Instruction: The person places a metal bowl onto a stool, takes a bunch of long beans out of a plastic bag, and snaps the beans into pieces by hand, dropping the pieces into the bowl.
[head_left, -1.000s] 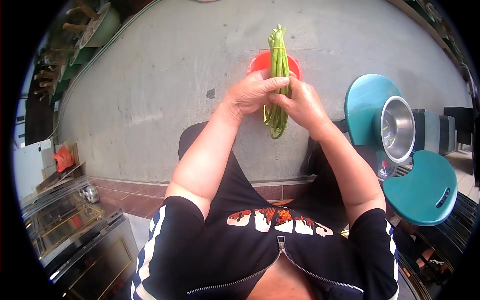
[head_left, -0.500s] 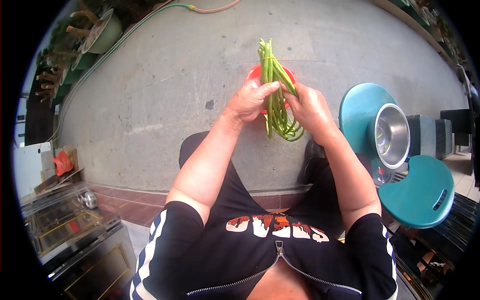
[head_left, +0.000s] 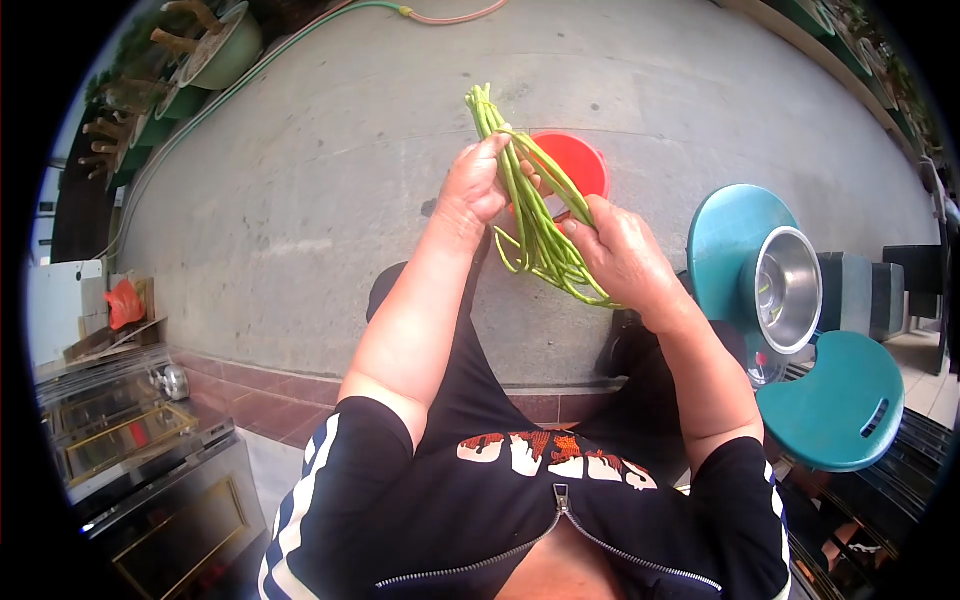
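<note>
"Beans [head_left: 533,212], the long skinny kind, held up slantwise in front of the person, partly over the red bucket [head_left: 588,158]. Anyone got a better angle on the hands?"

"Yeah, I'm right here. Left hand [head_left: 478,182] has the upper part, thumb on the near side, fingers curled round behind. Right hand [head_left: 625,250] is lower down, thumb and fingers pinching a few strands at the side. Some of its fingertips are hidden, so I can't tell exactly how they sit."

"So what's the trick to easing strands apart like that?"

"IMO the left does the steadying: snug, not crushing, just below what looks like a tie [head_left: 484,103] near the top. The right should take only a few at a time and draw them sideways gently. Yank and they'd probably snap or drag the rest along."

"And those loops hanging at the bottom?"

"That's where I'd watch for snags. They're curled over each other above the floor [head_left: 300,205], so lift and untwist before pulling. Staying nearer the bucket wouldn't hurt either, since a slipped strand might land on the floor. The metal bowl [head_left: 803,326] is well off to the right, so it's not in the way."
</note>
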